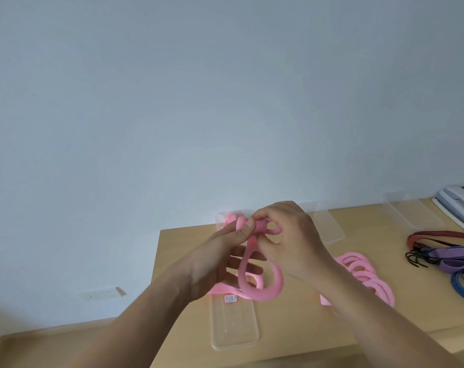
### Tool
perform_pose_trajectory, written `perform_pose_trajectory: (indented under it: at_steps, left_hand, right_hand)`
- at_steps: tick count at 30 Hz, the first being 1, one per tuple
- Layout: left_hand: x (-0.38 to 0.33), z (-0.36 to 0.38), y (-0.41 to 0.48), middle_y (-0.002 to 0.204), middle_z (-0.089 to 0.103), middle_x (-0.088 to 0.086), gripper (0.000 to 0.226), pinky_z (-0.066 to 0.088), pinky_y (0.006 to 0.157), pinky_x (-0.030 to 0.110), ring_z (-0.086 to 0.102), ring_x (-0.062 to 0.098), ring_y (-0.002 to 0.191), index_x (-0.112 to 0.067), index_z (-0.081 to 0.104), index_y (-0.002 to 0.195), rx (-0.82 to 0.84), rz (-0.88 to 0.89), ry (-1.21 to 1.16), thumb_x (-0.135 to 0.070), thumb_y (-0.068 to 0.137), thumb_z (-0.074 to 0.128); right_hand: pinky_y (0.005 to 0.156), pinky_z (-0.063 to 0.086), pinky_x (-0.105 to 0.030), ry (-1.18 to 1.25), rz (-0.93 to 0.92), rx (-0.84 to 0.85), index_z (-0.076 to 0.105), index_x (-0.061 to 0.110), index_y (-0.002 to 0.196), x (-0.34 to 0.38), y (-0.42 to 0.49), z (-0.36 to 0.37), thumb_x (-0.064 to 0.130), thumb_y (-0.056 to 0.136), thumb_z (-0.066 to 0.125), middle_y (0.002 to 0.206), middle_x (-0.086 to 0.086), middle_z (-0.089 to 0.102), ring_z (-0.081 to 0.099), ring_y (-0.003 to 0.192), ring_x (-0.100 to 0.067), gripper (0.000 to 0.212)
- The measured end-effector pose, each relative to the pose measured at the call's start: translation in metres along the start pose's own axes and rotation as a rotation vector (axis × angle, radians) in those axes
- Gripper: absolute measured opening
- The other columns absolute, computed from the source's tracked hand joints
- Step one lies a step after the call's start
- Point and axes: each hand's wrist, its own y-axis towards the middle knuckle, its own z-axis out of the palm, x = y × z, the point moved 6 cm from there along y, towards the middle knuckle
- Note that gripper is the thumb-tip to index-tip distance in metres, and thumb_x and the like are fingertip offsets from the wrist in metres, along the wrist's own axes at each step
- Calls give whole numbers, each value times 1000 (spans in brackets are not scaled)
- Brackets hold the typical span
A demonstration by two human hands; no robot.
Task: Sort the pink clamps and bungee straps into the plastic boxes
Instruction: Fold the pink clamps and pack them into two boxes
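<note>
— Where is the clamp (252,290)?
— Over the box (233,330); the left hand (212,261) and right hand (297,240) pinch its top, fingers curled.
— Best handling?
— Probably they fold it compact, then lower it in flat.

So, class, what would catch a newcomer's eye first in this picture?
The left hand and right hand grip a pink clamp at mid-frame, above a clear plastic box. A pile of pink clamps lies on the table to the right, with coloured bungee straps at the far right edge.
</note>
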Motion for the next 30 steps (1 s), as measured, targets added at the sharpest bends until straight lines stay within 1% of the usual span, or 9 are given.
perform_pose_trajectory:
  at_steps: [5, 7, 10, 12, 15, 18, 24, 27, 30]
  left_hand:
    - [0, -7, 5, 124, 73, 20, 54, 58, 97, 56, 69, 40, 117, -22, 76, 120, -180, 46, -153, -66, 92, 61]
    - [0, -7, 7, 122, 74, 21, 44, 58, 98, 55, 72, 36, 114, -20, 80, 113, -225, 42, -161, -55, 99, 57]
    - [-1, -5, 6, 114, 76, 22, 35, 64, 83, 43, 76, 30, 99, -17, 83, 101, -257, 33, -178, -45, 95, 63]
    - [-2, -4, 5, 108, 76, 23, 35, 64, 83, 42, 76, 31, 95, -14, 84, 97, -264, 35, -205, -43, 85, 67]
    - [-3, -5, 5, 111, 74, 26, 37, 56, 102, 57, 73, 38, 98, -3, 76, 113, -257, 55, -269, -33, 95, 66]
    - [-4, -7, 4, 109, 72, 26, 40, 54, 101, 57, 71, 39, 99, 7, 68, 121, -248, 72, -288, -27, 102, 58]
    - [-2, -4, 4, 111, 73, 21, 32, 57, 89, 50, 72, 36, 99, -2, 66, 125, -204, 80, -129, -24, 105, 56]
    - [-2, -6, 4, 112, 76, 15, 28, 59, 85, 47, 73, 31, 95, -13, 72, 121, -187, 99, -71, -24, 96, 66]
    - [2, -13, 2, 117, 77, 13, 47, 63, 82, 46, 75, 29, 95, -21, 73, 120, -192, 83, -150, -22, 73, 75]
  right_hand:
    - [73, 50, -29, -54, -84, -128, 70, 15, 85, 3, 0, 1, -4, 63, 76, 86, 10, 68, 59, 89, -19, 29]
    - [76, 49, -25, -79, -118, -151, 71, 17, 83, 5, -1, 3, -8, 61, 77, 87, 9, 69, 59, 89, -20, 34]
    - [84, 37, -8, -78, -146, -146, 73, 20, 82, 4, -2, 6, -12, 61, 75, 91, 9, 69, 56, 92, -16, 38]
    - [85, 40, -11, -79, -169, -116, 75, 20, 85, 4, -3, 8, -9, 64, 74, 96, 8, 69, 56, 94, -16, 36]
    - [79, 52, -30, -125, -206, -57, 77, 15, 89, 9, -6, 10, -2, 74, 70, 101, 4, 69, 59, 95, -22, 23]
    - [78, 51, -29, -107, -203, -48, 78, 13, 89, 13, -5, 8, -4, 80, 67, 101, 3, 70, 60, 96, -22, 22]
    - [79, 51, -20, 227, 83, -41, 77, 25, 92, -1, 2, -7, 5, 83, 70, 83, 24, 68, 66, 85, -1, 23]
    - [85, 51, -22, 170, 171, 156, 72, 27, 110, -10, 7, 2, 15, 91, 66, 100, 19, 65, 62, 97, 1, 23]
    - [87, 49, -17, 170, 177, 317, 71, 27, 118, -10, 8, 14, 13, 96, 59, 109, 19, 68, 62, 100, 4, 29]
